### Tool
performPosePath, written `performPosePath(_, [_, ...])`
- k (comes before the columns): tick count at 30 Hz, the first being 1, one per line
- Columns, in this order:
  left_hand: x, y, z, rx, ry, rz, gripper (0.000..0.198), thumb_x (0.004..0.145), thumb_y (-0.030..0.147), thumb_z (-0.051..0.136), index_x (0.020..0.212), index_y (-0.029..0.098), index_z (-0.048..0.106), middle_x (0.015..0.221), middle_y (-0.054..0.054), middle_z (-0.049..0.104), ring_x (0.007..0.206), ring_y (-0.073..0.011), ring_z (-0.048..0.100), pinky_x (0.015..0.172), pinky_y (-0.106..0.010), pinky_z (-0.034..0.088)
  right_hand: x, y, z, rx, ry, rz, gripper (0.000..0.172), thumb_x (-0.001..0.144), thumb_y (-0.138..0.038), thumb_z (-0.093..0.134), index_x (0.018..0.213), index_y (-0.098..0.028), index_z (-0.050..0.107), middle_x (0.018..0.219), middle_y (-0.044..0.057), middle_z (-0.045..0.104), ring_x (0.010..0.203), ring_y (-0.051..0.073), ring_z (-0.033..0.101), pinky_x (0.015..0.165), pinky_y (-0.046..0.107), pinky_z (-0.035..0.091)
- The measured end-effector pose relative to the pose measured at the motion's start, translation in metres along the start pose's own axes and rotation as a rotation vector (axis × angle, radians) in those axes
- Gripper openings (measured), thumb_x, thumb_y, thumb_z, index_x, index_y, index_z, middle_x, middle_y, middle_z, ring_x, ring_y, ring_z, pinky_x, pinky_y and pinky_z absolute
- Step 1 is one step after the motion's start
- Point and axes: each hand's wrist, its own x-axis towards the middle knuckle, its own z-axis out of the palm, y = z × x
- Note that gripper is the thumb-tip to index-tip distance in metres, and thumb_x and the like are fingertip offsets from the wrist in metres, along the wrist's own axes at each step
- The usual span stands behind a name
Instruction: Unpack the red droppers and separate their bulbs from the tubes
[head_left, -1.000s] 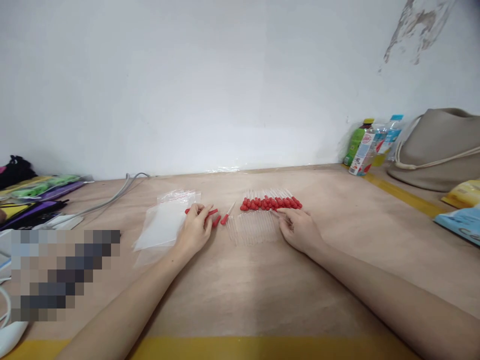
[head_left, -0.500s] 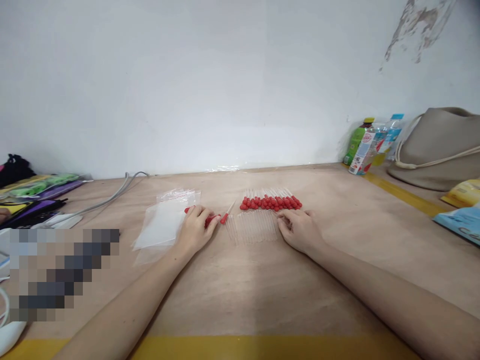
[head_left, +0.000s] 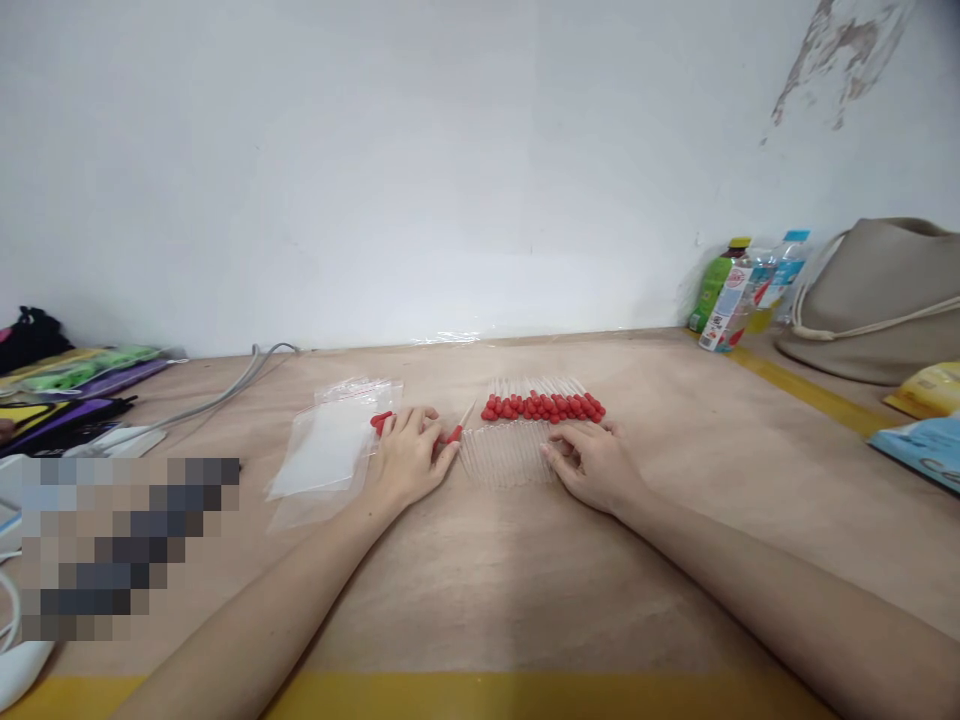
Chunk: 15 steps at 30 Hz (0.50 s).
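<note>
My left hand [head_left: 412, 455] lies palm down with its fingers apart at the right edge of clear zip bags [head_left: 319, 450]. Red rubber bulbs [head_left: 380, 422] show beside its fingers; others may be hidden beneath. Near its thumb a single dropper [head_left: 456, 432], red bulb and pale thin tip, points up to the right. Between the hands lies a row of thin clear tubes [head_left: 506, 455]. My right hand [head_left: 592, 462] rests at the row's right end, thumb and forefinger apart at the tubes. Behind the row lie many droppers [head_left: 544, 405] with red bulbs, tips toward the wall.
Bottles [head_left: 724, 300] and a grey-brown drawstring bag [head_left: 874, 300] stand at the back right. Yellow and blue packets [head_left: 919, 450] lie at the right edge. Grey cables [head_left: 240, 385] and colourful packs [head_left: 82, 375] are on the left. A pixelated patch covers the lower left.
My left hand has moved right, toward the tubes, with its fingers spreading. The single dropper has shifted slightly right. My right thumb has moved a little left over the row's end.
</note>
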Motion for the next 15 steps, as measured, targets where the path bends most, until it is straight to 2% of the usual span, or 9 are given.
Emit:
performPosePath(6, [0.0012, 0.003, -0.0004, -0.03, 0.05, -0.048, 0.016, 0.078, 0.03, 0.05, 0.071, 0.018, 0.058, 0.098, -0.007, 0.056, 0.092, -0.0247, 0.047, 0.077, -0.041, 0.036, 0.0013, 0.0002, 0.0009, -0.007, -0.018, 0.04, 0.021, 0.083, -0.034, 0.044, 0.08, -0.02, 0.06, 0.071, 0.0, 0.064, 0.071, 0.015, 0.059, 0.073, 0.032, 0.029])
performPosePath(12, [-0.0004, -0.001, 0.0039, -0.047, 0.278, -0.151, 0.014, 0.078, 0.027, 0.052, 0.069, 0.018, 0.059, 0.099, -0.008, 0.056, 0.089, -0.0243, 0.047, 0.075, -0.04, 0.036, 0.001, 0.0029, 0.0034, -0.003, 0.029, 0.02, 0.022, 0.083, -0.034, 0.043, 0.086, -0.019, 0.059, 0.069, 0.002, 0.064, 0.07, 0.017, 0.059, 0.076, 0.034, 0.032])
performPosePath(15, [-0.0032, -0.0008, 0.0009, -0.075, 0.346, -0.146, 0.011, 0.077, 0.026, 0.053, 0.072, 0.019, 0.06, 0.098, -0.008, 0.055, 0.089, -0.0231, 0.047, 0.078, -0.04, 0.037, 0.0016, 0.0059, 0.0052, 0.03, 0.097, -0.027, 0.024, 0.083, -0.033, 0.044, 0.097, -0.018, 0.056, 0.086, 0.006, 0.064, 0.081, 0.02, 0.058, 0.078, 0.036, 0.035])
